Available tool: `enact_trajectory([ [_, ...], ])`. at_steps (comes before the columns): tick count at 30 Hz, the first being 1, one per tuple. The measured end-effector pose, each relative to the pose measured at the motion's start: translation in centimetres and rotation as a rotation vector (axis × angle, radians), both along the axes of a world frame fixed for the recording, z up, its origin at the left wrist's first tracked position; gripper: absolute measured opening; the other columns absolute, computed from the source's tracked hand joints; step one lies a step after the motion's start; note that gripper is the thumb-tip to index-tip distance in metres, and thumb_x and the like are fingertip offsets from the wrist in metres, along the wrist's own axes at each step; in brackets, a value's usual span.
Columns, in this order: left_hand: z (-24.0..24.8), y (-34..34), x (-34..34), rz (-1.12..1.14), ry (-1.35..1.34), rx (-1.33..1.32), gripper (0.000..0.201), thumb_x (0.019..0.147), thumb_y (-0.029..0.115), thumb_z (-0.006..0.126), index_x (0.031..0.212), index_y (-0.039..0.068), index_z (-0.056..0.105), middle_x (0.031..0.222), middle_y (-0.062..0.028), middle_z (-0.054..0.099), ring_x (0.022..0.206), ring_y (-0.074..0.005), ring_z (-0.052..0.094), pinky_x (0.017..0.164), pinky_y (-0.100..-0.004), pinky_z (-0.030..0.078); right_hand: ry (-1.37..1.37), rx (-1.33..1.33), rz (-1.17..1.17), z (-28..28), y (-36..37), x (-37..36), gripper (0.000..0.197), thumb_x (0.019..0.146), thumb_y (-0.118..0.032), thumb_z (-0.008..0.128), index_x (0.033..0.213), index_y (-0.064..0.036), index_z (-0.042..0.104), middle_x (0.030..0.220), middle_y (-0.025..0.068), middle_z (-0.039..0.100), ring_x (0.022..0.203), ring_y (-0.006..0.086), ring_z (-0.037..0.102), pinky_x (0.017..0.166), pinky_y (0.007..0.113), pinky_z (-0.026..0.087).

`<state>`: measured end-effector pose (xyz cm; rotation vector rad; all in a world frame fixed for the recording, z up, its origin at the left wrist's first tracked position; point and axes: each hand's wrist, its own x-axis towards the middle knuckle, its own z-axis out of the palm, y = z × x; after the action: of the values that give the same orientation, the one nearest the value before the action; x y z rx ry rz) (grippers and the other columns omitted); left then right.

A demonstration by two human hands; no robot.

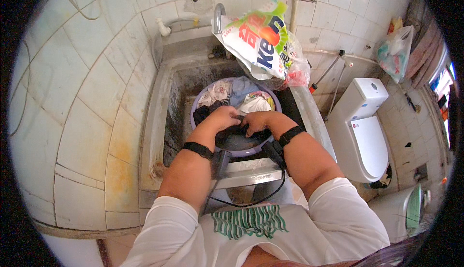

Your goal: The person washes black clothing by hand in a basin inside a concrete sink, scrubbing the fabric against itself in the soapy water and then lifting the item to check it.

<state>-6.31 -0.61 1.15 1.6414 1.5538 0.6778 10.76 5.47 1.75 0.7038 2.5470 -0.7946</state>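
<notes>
A lavender basin (279,103) sits inside the stone sink with wet laundry and water in it. Over its middle, my left hand (225,117) and my right hand (257,121) are close together, fingers closed on a dark cloth (203,112). Part of that cloth is hidden beneath the hands. Towards the far side of the basin lie a pale patterned cloth (214,93), a blue cloth (240,90) and a white cloth with coloured print (256,102). Greyish water (237,142) shows at the near side.
The stone sink (154,122) surrounds the basin. A large detergent bag (258,42) stands on its back right corner, by a metal tap (218,18). To the right are a white toilet (369,141) and a hanging plastic bag (395,54). A black cable (251,203) hangs between my arms.
</notes>
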Motion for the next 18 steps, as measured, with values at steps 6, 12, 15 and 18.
enact_trajectory([
  [6, 0.0, 0.7, 0.2, -0.309, 0.413, -0.323, 0.040, 0.073, 0.019, 0.070, 0.108, 0.003, 0.060, 0.102, -0.0137, 0.064, 0.093, -0.0270, 0.060, 0.080, -0.0365, 0.045, -0.305, -0.075, 0.187, -3.0, 1.0, -1.4, 0.046, 0.069, -0.022, 0.062, 0.112, -0.0080, 0.060, 0.106, 0.0132, 0.063, 0.094, 0.0289, 0.059, 0.080, 0.042, 0.046],
  [12, 0.0, 0.2, 0.4, -0.286, 0.533, -0.260, 0.040, 0.074, 0.021, 0.066, 0.110, 0.004, 0.060, 0.106, -0.0157, 0.063, 0.097, -0.0304, 0.059, 0.082, -0.0374, 0.045, -0.255, -0.094, 0.151, -2.2, 0.6, -1.0, 0.053, 0.072, -0.024, 0.067, 0.122, -0.0094, 0.055, 0.114, 0.0124, 0.060, 0.103, 0.0258, 0.055, 0.086, 0.037, 0.043],
  [15, 0.3, 0.2, 0.8, -0.072, 0.467, -0.301, 0.043, 0.072, 0.023, 0.067, 0.109, 0.003, 0.060, 0.107, -0.0168, 0.062, 0.095, -0.0310, 0.060, 0.081, -0.0374, 0.047, -0.264, -0.110, 0.157, -2.2, 0.4, -0.8, 0.051, 0.073, -0.025, 0.068, 0.121, -0.0109, 0.056, 0.111, 0.0114, 0.062, 0.100, 0.0262, 0.057, 0.085, 0.038, 0.043],
  [18, 1.1, 0.1, 0.5, -0.202, 0.524, -0.324, 0.045, 0.070, 0.023, 0.069, 0.108, 0.000, 0.060, 0.101, -0.0194, 0.063, 0.090, -0.0309, 0.061, 0.078, -0.0370, 0.048, -0.256, -0.178, 0.208, -0.9, -0.2, -1.1, 0.044, 0.074, -0.023, 0.066, 0.116, -0.0100, 0.059, 0.106, 0.0124, 0.064, 0.096, 0.0270, 0.058, 0.085, 0.037, 0.043],
])
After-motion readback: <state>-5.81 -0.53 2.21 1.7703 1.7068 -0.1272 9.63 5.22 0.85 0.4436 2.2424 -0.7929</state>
